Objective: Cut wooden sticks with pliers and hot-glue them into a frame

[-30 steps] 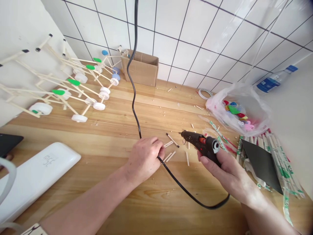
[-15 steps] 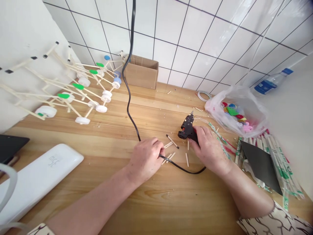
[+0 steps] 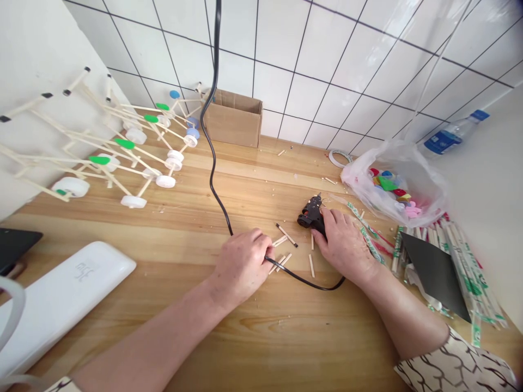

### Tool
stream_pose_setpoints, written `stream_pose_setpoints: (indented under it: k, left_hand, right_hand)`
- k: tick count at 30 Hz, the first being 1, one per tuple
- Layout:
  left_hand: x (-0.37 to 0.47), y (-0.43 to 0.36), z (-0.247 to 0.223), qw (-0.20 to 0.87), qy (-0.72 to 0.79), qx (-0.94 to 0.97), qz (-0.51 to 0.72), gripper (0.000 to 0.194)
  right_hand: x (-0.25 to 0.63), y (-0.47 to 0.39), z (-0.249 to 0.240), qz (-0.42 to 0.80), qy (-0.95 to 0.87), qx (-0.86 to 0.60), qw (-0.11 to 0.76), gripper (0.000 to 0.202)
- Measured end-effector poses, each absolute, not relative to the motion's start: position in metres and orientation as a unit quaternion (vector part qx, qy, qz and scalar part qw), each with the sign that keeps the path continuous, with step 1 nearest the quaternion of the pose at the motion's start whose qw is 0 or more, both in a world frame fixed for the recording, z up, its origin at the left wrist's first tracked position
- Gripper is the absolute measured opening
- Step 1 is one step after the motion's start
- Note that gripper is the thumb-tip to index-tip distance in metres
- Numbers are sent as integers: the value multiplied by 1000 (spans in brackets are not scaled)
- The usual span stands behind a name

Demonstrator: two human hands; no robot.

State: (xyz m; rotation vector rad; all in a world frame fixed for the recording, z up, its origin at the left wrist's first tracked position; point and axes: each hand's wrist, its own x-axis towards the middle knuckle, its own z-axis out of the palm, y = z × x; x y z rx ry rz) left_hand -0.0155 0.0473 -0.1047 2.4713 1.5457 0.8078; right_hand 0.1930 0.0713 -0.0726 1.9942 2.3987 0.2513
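Note:
My left hand (image 3: 244, 259) is closed around a black power cable (image 3: 300, 278). The cable drops from above, passes through the fist and loops along the table toward my right wrist. With its fingers wrapped about the handle, my right hand (image 3: 345, 245) grips a black hot glue gun (image 3: 312, 213). Its nozzle points away toward the wall, and pale specks cling to its body. Between the hands lie several short wooden sticks (image 3: 311, 265) and one longer stick with black ends (image 3: 287, 235). My left fingertips are hidden behind the hand.
Several wooden-stick frames with white wheels (image 3: 133, 202) stand at the left. A cardboard box (image 3: 232, 121) and a tape roll (image 3: 339, 158) sit by the tiled wall. At right are a plastic bag (image 3: 359, 177) of coloured pieces, wrapped sticks (image 3: 476, 272) and a bottle (image 3: 445, 139). A white power bank (image 3: 77, 305) lies front left.
The glue gun has dipped slightly, its nozzle now lower, as my right hand shifted a little left. My left hand stays on the cable. The whole view has moved slightly.

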Motion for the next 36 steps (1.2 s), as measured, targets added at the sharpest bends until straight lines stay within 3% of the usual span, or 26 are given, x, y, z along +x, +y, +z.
stream_pose_setpoints:
  k: [4, 9, 36]
  left_hand:
    - [-16, 47, -105, 56, 511, 818, 258, 17]
    - [-15, 47, -104, 56, 523, 818, 235, 17]
    - [-15, 48, -102, 54, 517, 824, 226, 20]
  right_hand:
    - [189, 62, -69, 129, 791, 594, -65, 37]
    - [181, 51, -77, 45, 849, 502, -158, 19]
    - [164, 54, -89, -20, 852, 500, -156, 22]
